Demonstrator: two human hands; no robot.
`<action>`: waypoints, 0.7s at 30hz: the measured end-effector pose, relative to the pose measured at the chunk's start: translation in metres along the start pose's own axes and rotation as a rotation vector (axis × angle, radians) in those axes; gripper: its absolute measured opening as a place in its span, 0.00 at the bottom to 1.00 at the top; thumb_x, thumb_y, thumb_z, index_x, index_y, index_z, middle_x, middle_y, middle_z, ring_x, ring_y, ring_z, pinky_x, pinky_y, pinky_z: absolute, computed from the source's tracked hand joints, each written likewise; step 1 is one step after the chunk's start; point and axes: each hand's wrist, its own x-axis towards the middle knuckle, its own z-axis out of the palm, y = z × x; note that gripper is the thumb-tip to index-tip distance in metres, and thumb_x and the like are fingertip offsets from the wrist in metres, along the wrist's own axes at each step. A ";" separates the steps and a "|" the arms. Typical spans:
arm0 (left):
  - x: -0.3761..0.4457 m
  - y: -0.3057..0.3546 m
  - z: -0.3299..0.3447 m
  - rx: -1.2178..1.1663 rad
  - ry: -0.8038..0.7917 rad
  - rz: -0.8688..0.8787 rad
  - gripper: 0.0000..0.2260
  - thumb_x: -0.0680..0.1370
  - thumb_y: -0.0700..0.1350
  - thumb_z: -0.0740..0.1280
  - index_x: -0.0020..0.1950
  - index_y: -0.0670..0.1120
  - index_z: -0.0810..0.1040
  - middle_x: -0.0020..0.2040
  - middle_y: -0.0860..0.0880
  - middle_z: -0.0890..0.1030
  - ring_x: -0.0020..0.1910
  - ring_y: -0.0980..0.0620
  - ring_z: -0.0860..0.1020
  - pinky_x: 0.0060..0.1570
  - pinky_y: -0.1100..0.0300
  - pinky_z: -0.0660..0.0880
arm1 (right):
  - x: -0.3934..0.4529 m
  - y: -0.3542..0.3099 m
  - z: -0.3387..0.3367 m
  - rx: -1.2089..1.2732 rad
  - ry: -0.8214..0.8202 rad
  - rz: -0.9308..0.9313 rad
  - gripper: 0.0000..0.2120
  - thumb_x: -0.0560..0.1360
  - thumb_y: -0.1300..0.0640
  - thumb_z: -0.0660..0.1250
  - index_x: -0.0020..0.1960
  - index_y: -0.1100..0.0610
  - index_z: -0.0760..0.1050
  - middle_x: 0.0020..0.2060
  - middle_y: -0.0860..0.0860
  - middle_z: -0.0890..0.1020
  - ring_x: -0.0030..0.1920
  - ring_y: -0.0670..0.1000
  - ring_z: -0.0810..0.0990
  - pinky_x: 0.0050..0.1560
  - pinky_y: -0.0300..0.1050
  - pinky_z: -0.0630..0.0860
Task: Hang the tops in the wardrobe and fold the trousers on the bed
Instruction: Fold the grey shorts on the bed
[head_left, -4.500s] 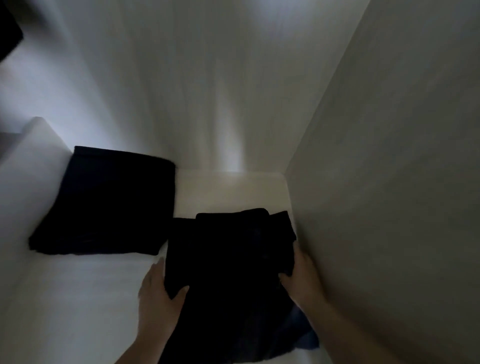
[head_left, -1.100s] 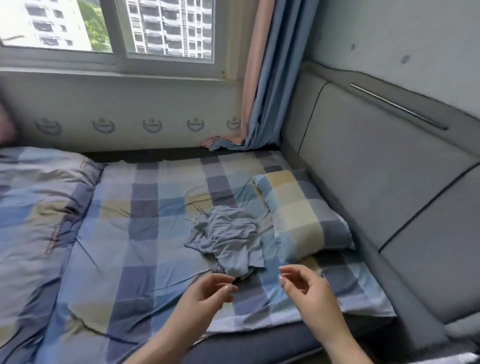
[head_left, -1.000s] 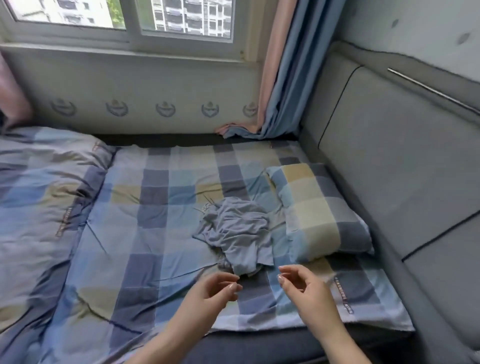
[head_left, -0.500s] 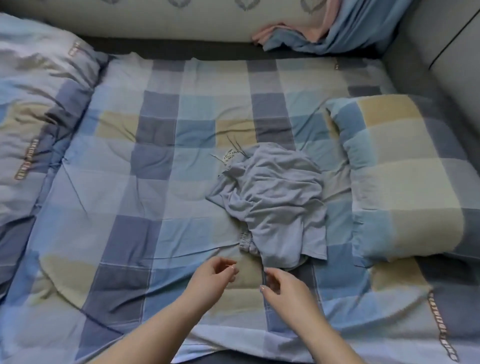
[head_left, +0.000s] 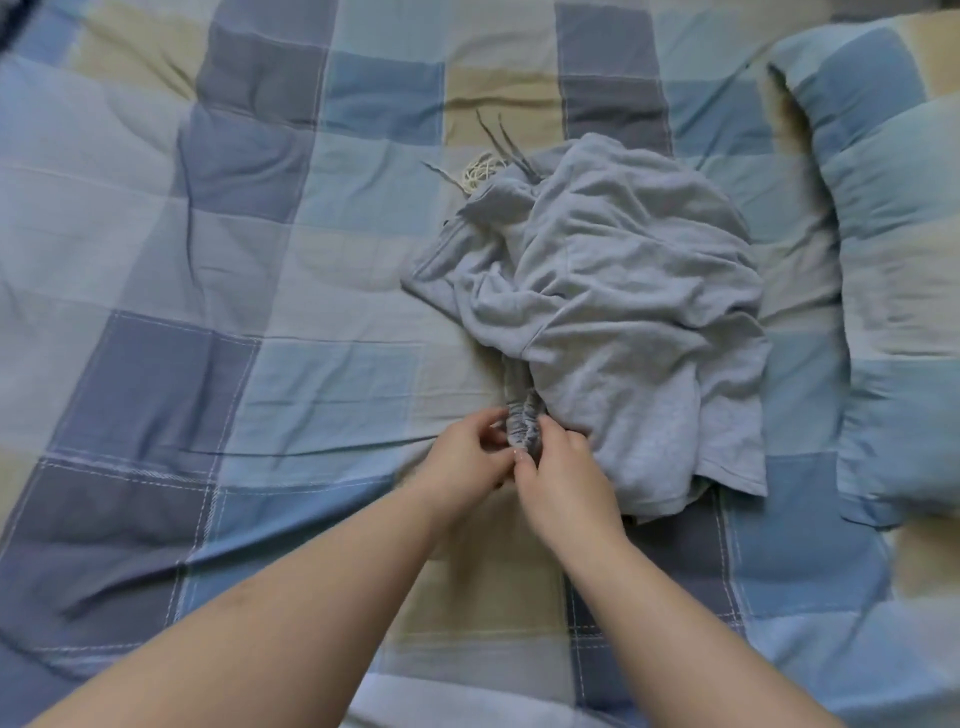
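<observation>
Reaching the grey trousers (head_left: 613, 322) on the bed (head_left: 208, 260), both hands, empty a moment ago, now pinch the gathered waistband (head_left: 522, 428): left hand (head_left: 467, 457), right hand (head_left: 563, 478); folding can start.

pillow (head_left: 893, 270) cut off right, garment (head_left: 613, 312) type unclear

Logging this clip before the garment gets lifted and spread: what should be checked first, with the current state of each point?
1. Left hand pinches the gathered cuff: ok.
2. Right hand pinches the same cuff: ok.
3. Grey garment lying flat: not ok, crumpled in a heap.
4. Drawstrings free of tangles: cannot tell.
5. Pillow off the garment: ok, beside it.
6. Checked bedcover open to the left for spreading: ok.
</observation>
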 end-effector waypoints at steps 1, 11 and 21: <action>0.001 0.004 0.002 -0.044 -0.012 -0.026 0.13 0.76 0.37 0.68 0.60 0.44 0.77 0.47 0.46 0.80 0.43 0.50 0.78 0.55 0.50 0.78 | 0.002 0.000 0.000 0.060 0.006 0.033 0.24 0.80 0.50 0.57 0.75 0.52 0.59 0.69 0.54 0.67 0.65 0.57 0.71 0.60 0.49 0.69; -0.046 0.058 0.005 -0.070 0.021 0.175 0.06 0.76 0.37 0.66 0.45 0.45 0.81 0.42 0.49 0.83 0.42 0.56 0.79 0.46 0.61 0.75 | -0.022 -0.017 -0.036 0.916 0.133 0.160 0.03 0.76 0.53 0.67 0.46 0.45 0.78 0.42 0.45 0.84 0.45 0.42 0.82 0.46 0.38 0.75; -0.131 0.186 -0.022 0.111 0.106 0.582 0.22 0.69 0.44 0.75 0.58 0.54 0.70 0.44 0.56 0.77 0.43 0.58 0.77 0.46 0.64 0.75 | -0.110 -0.066 -0.209 0.808 0.227 -0.381 0.12 0.77 0.66 0.64 0.46 0.50 0.79 0.41 0.43 0.84 0.44 0.41 0.81 0.45 0.32 0.75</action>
